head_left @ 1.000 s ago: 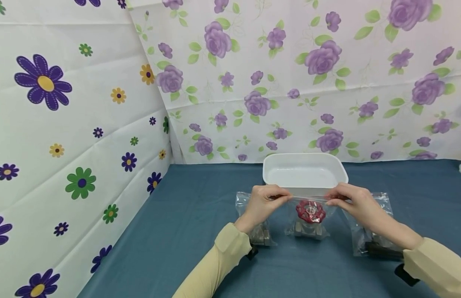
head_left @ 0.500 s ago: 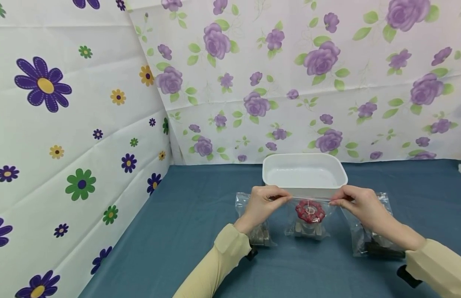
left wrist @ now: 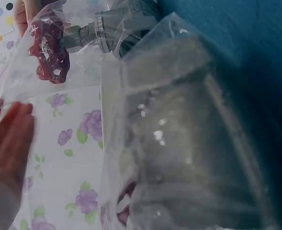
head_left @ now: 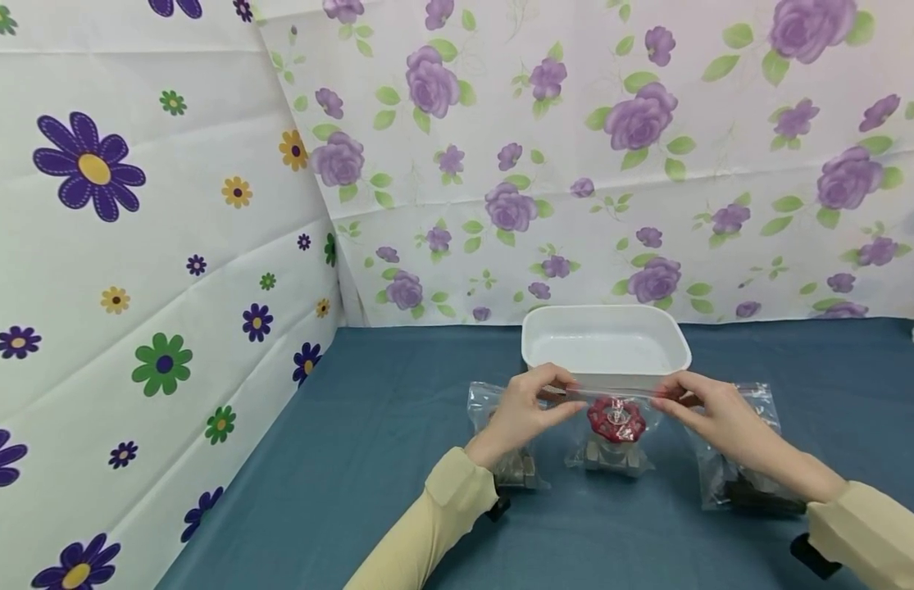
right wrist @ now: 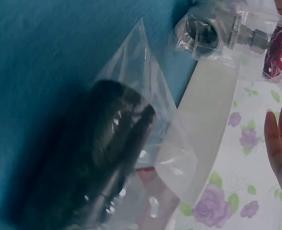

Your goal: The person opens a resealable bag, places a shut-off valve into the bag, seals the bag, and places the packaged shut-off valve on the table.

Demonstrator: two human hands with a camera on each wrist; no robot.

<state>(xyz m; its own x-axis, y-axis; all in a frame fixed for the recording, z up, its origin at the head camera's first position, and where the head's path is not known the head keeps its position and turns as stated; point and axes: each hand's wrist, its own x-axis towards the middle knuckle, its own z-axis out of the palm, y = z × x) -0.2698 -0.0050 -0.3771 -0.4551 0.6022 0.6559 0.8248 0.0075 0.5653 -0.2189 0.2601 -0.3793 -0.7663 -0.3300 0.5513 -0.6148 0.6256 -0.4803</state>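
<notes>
In the head view, a clear zip bag (head_left: 577, 459) stands upright at the middle of the table with a valve inside. The valve has a red handwheel (head_left: 616, 419) above a metal body. My left hand (head_left: 521, 410) holds the left end of the bag's top edge, its thumb and forefinger spread a little apart there. At the other end my right hand (head_left: 711, 410) pinches the same edge between thumb and fingers. Both wrist views show the bagged valve beyond another bag; the left hand's fingers (left wrist: 11, 129) look blurred.
Behind the bag stands a white tray (head_left: 606, 316). A second zip bag (head_left: 517, 469) with a metal fitting lies under my left wrist. Under my right forearm lies another bag (head_left: 715, 483) holding a dark cylindrical part. Blue cloth (head_left: 397, 459) covers the table; flowered sheets hang behind.
My left thumb and forefinger have parted slightly at the bag's edge. My right hand slid a little to the right along that edge. The bag and valve have stayed in place.
</notes>
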